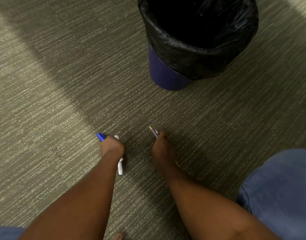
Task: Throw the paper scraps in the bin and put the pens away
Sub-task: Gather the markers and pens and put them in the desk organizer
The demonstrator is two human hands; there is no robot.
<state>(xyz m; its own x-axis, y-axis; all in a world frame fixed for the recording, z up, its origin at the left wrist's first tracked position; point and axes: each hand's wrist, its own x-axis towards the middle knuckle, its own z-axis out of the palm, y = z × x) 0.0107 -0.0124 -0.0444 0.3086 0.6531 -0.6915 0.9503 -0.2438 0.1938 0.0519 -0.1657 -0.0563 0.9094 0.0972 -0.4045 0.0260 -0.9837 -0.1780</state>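
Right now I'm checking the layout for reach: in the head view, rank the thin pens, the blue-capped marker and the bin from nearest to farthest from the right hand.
1. Thin pens: gripped in the right hand itself.
2. Blue-capped marker: to its left, held in the left hand.
3. Bin: farthest, ahead on the carpet.

Looks like an office floor here: low-pile grey-green commercial carpet (65,94) with that striped tile weave, and at the far right a small blue waste bin (166,75) lined with a black plastic bag (192,54), standard desk-side kit.
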